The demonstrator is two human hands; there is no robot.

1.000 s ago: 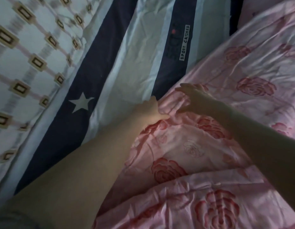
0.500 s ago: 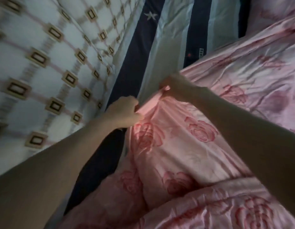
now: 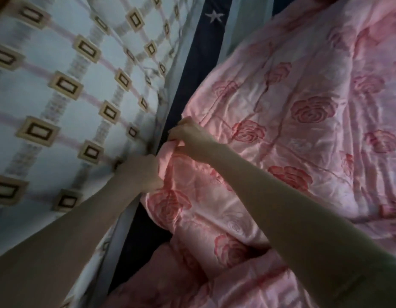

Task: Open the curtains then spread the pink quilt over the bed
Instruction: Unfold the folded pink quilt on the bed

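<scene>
The pink quilt (image 3: pixel 303 121) with red rose prints covers the right side of the bed, creased and bunched near me. My left hand (image 3: pixel 140 171) is closed on the quilt's left edge, beside the patterned pillow. Just above it, my right hand (image 3: pixel 189 136) pinches the same edge, where the fabric is folded over. Both arms reach in from the bottom of the view. No curtains are in view.
A pale pillow (image 3: pixel 66 90) with brown-framed squares fills the left side. Between it and the quilt runs a navy and light blue striped sheet (image 3: pixel 199 56) with a white star. The room is dim.
Both hands have closed on the quilt's edge and dragged it left toward the pillow. The quilt now hides most of the striped sheet.
</scene>
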